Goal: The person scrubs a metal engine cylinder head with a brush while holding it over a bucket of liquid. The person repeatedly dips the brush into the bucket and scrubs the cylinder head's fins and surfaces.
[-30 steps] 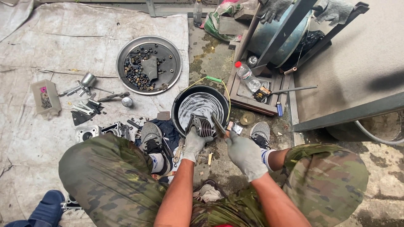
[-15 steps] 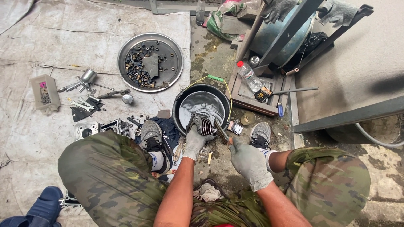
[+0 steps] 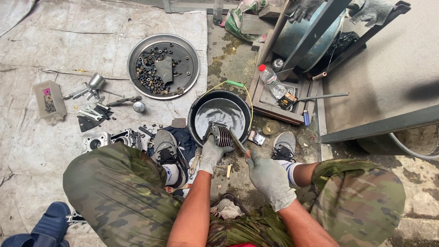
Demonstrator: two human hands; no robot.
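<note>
Left hand (image 3: pixel 211 154) gripping finned engine cylinder (image 3: pixel 221 135) over near rim of black basin (image 3: pixel 196 107), grip closed around its lower end, cylinder at 12 o'clock from the palm. Right hand (image 3: pixel 269 176) pinching brush (image 3: pixel 238 141), long axis running toward 10–11 o'clock, tip touching the fins. Basin holding grey murky liquid. At 10 o'clock, round metal tray (image 3: pixel 190 55) loaded with small bolts and parts. Loose tools at 9 o'clock on floor sheet (image 3: pixel 45 41)

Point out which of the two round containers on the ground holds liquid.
The black bucket below the gloved hands; the shallow round metal tray farther up holds small dark parts instead.
</note>
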